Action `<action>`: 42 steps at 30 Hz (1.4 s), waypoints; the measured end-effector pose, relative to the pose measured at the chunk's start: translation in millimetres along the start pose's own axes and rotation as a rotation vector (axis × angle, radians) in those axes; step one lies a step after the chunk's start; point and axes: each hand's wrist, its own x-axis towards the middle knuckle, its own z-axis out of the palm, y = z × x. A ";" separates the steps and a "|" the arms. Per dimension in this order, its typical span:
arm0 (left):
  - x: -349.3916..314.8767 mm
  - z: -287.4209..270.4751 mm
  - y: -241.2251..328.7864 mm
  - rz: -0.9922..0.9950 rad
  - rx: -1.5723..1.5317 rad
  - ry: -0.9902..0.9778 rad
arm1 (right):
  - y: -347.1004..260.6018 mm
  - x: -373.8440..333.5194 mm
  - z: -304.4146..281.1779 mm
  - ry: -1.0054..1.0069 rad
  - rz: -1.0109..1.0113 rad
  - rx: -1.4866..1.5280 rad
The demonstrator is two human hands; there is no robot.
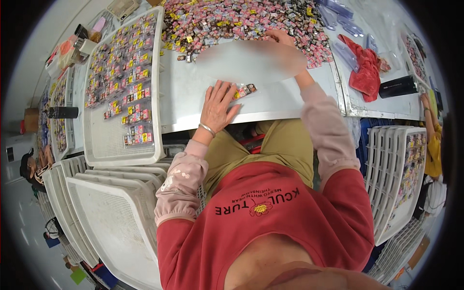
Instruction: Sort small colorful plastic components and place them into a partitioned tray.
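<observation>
Block strip (245, 91) lay on the white counter (179, 104), at the fingertips of the left hand (217, 107), whose fingers stretched close together, thumb apart; whether they gripped it, I could not tell. Leftward, a white tray (104, 142) held similar strips (138, 114). Farther off, the partly blurred right hand (284, 39) reached toward piled small pieces (241, 17); its fingers' hold was unclear.

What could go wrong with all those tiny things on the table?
The right hand is at the big pile, so a nudge might scatter pieces. The short row by the left hand lies fairly near the front edge of the table, so a bump might knock it off. The white tray sticks past that edge, so an elbow could jog its pieces.
</observation>
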 end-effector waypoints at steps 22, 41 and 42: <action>7.5 7.8 -21.7 -0.270 -0.430 0.440 | 25.3 9.3 -12.5 0.011 -0.493 -0.334; 6.7 2.4 -0.7 0.088 0.124 -0.089 | 2.3 -36.5 -37.7 -0.185 0.228 -0.507; 8.4 3.1 -1.4 0.101 0.086 -0.125 | -0.8 -34.0 -39.9 -0.181 0.230 -0.509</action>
